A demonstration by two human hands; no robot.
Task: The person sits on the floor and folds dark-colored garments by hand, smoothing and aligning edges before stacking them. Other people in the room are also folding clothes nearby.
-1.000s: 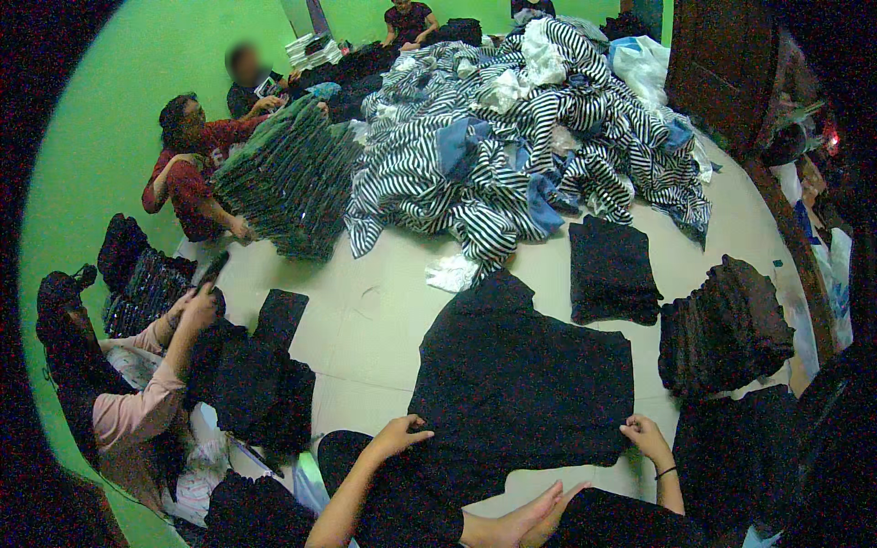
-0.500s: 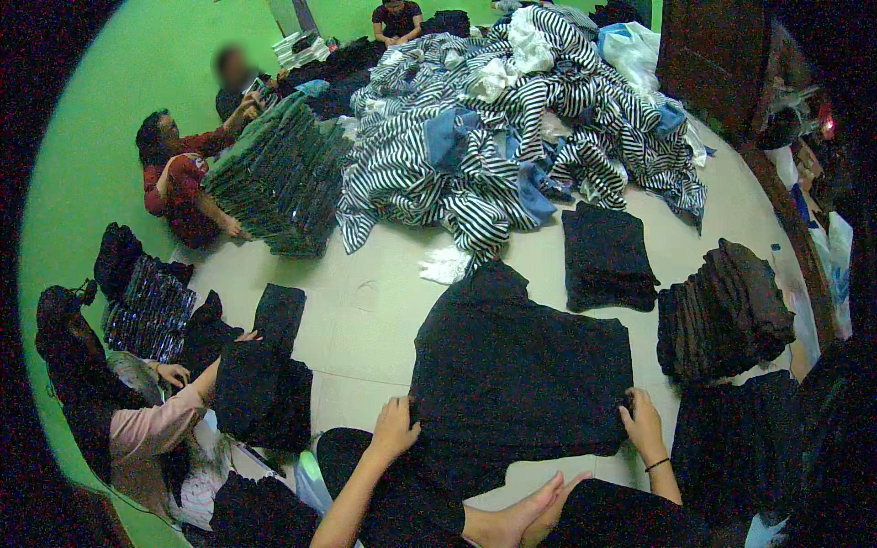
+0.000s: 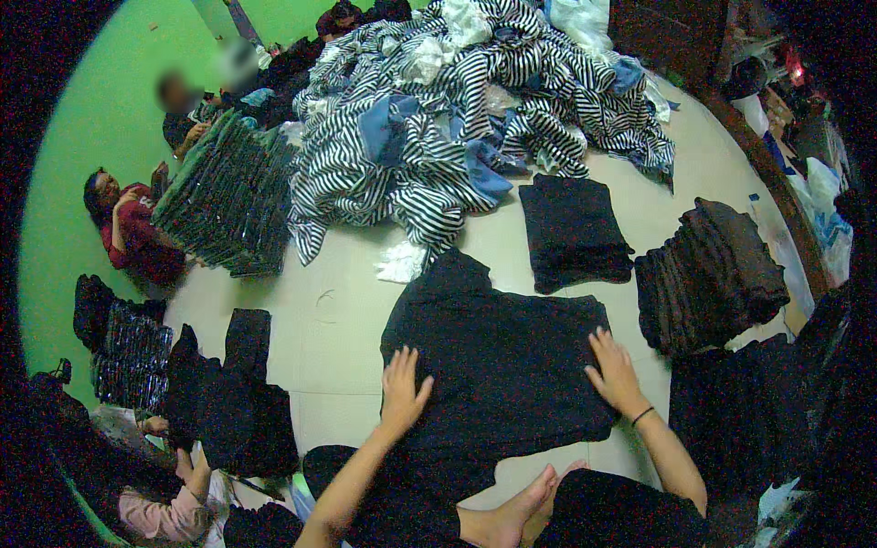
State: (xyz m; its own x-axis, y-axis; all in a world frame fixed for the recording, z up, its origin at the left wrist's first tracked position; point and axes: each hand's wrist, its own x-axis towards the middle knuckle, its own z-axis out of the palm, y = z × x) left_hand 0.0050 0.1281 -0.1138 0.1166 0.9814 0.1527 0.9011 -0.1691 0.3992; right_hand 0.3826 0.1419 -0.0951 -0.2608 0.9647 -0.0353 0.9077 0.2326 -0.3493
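Observation:
A black garment [image 3: 507, 365] lies spread on the floor in front of me, with a narrower part reaching up from its far left. My left hand [image 3: 402, 388] lies flat on its left edge, fingers stretched out. On the opposite edge rests my right hand [image 3: 617, 373], its fingers spread and a dark band round the wrist. Neither hand grips anything. Beyond the garment to the right is a folded black garment stack [image 3: 577, 233]. My bare foot [image 3: 512, 516] is just below the near edge of the cloth.
A large heap of striped cloth [image 3: 438, 128] fills the far floor. Tall stacks of packed dark clothes [image 3: 224, 201] stand at the far left, and dark folded clothes [image 3: 713, 279] at the right. Beside me at left, a person in a pink sleeve [image 3: 164, 511] sits near black garments [image 3: 242, 411].
My hands have let go of the garment's near corners and moved farther up its sides, now lying flat. The view has shifted. The person at left has drawn a hand back from the black garments.

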